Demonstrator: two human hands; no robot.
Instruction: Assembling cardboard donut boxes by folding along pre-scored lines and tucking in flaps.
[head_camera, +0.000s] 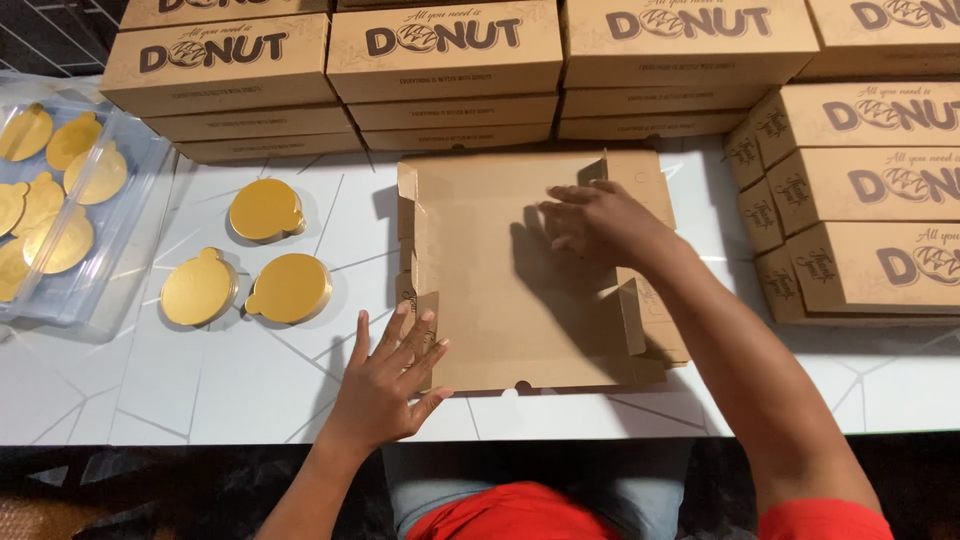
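A red garment and grey-clad lap are seen at the bottom edge, nearest the camera, below the near rim of a white surface marked with thin angular lines. The left hand is laid palm down with its fingers spread wide, their tips resting on the near left corner of an unfolded brown cardboard box; nothing is gripped by it. The right hand is pressed flat on the inner floor of the same box, toward its far right side, with the fingers extended, close together and pointing left; nothing is grasped. The box is placed at the centre of the surface, directly in front of the person, with its left wall partly raised and its right side flaps partly folded. Three round gold cake boards, each with a small tab, are laid on the surface to the left of the box, well apart from both hands. Further gold boards are held in a clear plastic tray at the far left. Stacks of closed brown printed boxes are ranged along the far edge, just behind the open box, and a further stack is set at the right, near the right forearm.
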